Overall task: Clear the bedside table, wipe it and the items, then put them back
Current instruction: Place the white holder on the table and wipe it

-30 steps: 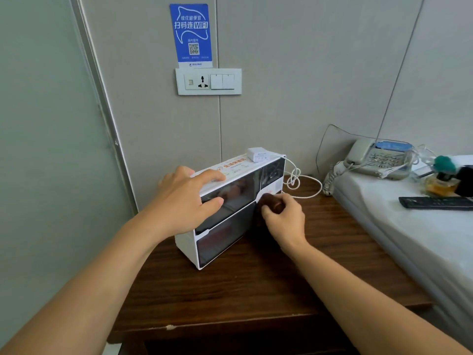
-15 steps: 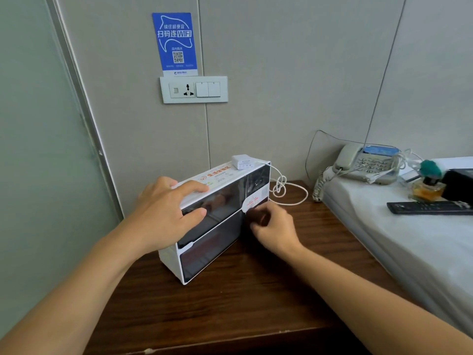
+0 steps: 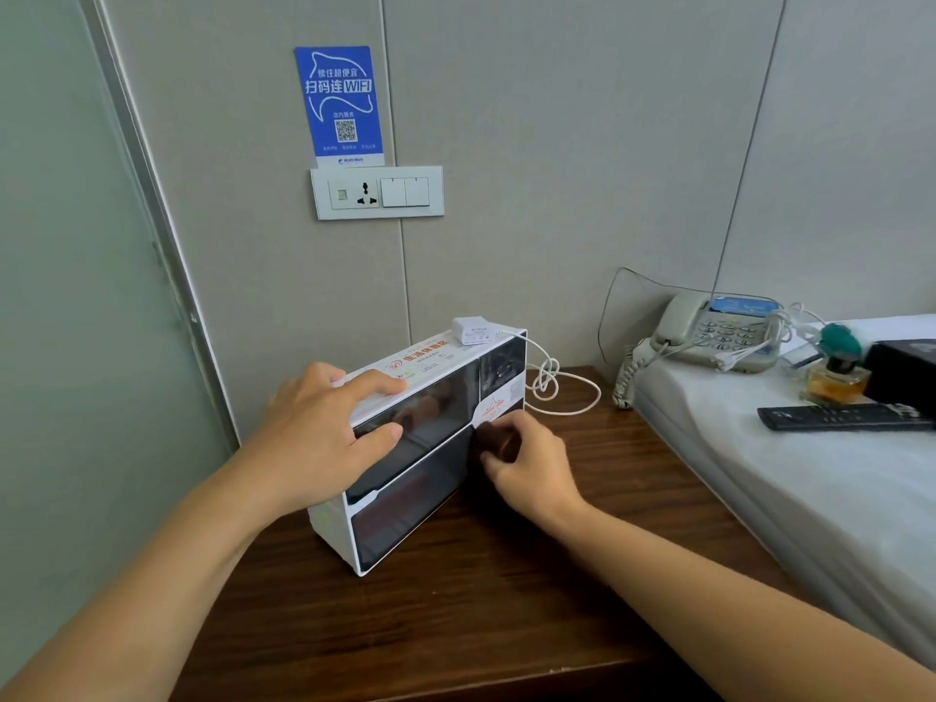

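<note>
A white box (image 3: 405, 519) with dark front panels stands on the wooden bedside table (image 3: 456, 625), near the wall. My left hand (image 3: 324, 428) holds its top, fingers over the lid and thumb on the front panel. My right hand (image 3: 532, 468) pinches a small dark brown cloth (image 3: 494, 438) against the right part of the box's front. A white charger (image 3: 473, 330) lies on the lid, and its white cable (image 3: 562, 397) loops down onto the table behind the box.
On the white bed (image 3: 810, 499) at right lie a telephone (image 3: 719, 331), a perfume bottle (image 3: 835, 377), a black remote (image 3: 841, 417) and a black box (image 3: 906, 367). A wall socket (image 3: 377, 192) sits above the table. A glass panel stands at left.
My right hand has slid the cloth a little left and down along the box's front. My left hand stays on the lid. My head has moved slightly.
</note>
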Demonstrator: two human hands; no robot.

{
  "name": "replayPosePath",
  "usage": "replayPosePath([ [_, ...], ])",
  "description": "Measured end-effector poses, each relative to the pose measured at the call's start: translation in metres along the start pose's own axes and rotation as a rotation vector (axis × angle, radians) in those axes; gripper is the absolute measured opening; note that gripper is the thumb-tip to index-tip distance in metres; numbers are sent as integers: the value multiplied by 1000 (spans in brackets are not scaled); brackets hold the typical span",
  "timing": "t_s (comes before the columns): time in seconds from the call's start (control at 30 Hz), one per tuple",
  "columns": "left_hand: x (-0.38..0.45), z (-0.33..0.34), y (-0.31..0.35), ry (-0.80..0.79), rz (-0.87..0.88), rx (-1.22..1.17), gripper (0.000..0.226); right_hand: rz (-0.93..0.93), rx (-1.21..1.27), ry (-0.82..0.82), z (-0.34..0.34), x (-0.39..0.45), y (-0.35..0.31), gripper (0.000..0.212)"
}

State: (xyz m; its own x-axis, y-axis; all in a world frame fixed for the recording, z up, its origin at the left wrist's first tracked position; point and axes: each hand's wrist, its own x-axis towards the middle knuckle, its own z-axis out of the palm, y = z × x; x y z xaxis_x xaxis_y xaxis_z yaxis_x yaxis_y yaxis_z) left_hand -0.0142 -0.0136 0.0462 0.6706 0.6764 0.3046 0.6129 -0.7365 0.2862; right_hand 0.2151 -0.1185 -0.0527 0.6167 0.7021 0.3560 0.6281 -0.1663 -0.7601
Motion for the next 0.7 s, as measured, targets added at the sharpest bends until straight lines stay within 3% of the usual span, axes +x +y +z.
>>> replayPosePath([
  [0.13, 1, 0, -2, 1, 11, -25, 44, -125, -71, -96, -10, -3, -2, 32],
  [0.27, -1, -3, -6, -19, 48, -102, 33, 59, 1, 82, -39, 8, 10, 35],
  [0.4, 0, -15, -11, -101, 129, -187, 36, 114, 83, 139, -54, -5, 7, 40],
  [0.53, 13, -28, -1, -222, 127, -101, 46, 14, 118, 273, -57, -22, -2, 37],
  [0.7, 27, -17, 22, -181, 196, 37, 62, -110, 156, 455, -58, -11, -5, 46],
])
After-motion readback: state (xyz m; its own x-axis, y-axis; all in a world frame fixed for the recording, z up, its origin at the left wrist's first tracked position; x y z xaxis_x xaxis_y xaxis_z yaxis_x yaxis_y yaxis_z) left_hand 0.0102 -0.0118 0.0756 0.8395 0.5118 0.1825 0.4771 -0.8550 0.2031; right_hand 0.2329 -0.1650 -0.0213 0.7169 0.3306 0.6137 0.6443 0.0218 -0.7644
